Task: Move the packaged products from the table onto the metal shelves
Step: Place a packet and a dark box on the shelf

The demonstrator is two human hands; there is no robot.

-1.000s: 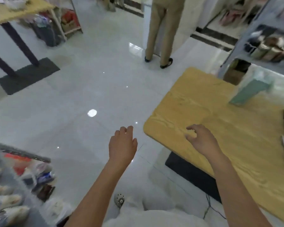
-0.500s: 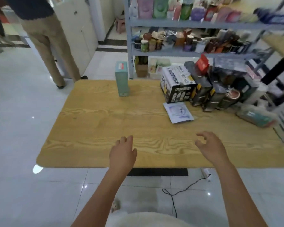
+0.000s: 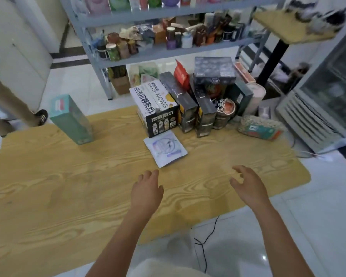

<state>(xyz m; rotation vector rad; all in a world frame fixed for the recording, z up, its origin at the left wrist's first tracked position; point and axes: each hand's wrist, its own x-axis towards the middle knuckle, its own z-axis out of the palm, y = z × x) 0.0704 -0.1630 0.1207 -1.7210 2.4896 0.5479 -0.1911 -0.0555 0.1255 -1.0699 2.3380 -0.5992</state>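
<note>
Both forearms [image 3: 126,226] are bare from the lower edge of the view up to the wrists. The left hand [image 3: 147,191] and right hand [image 3: 248,188] are bare too, their fingers [image 3: 154,173] slightly blurred. Between the arms, at the bottom edge, shows a rounded stretch of plain off-white cloth garment [image 3: 168,269].

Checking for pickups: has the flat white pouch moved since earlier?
No. The flat white pouch still lies on the table, right in front of the milk carton.
</note>
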